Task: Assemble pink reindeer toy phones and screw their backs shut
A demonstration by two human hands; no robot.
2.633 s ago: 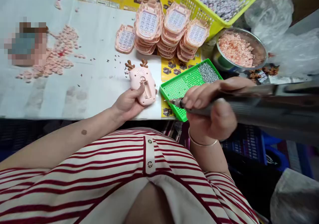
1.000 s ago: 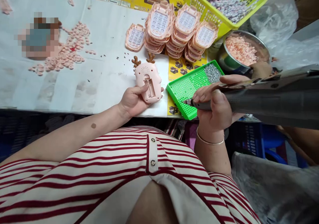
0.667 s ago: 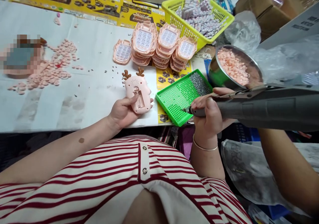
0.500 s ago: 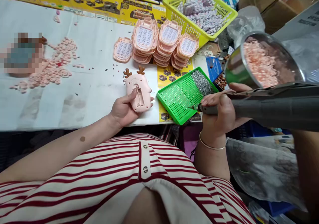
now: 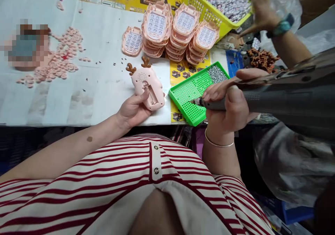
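Gripping, left hand [image 5: 134,110] around pink toy [image 5: 149,85], right hand [image 5: 230,106] around driver [image 5: 282,97]

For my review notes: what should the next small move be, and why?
Probably settle the tip of the power tool onto the green tray of silvery pieces: the right hand aims it there, though contact is unclear, and the left hand holds the pink shell, back uppermost.

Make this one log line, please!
left hand: holds toy | right hand: holds screwdriver, tip over tray | co-worker's hand: near basket
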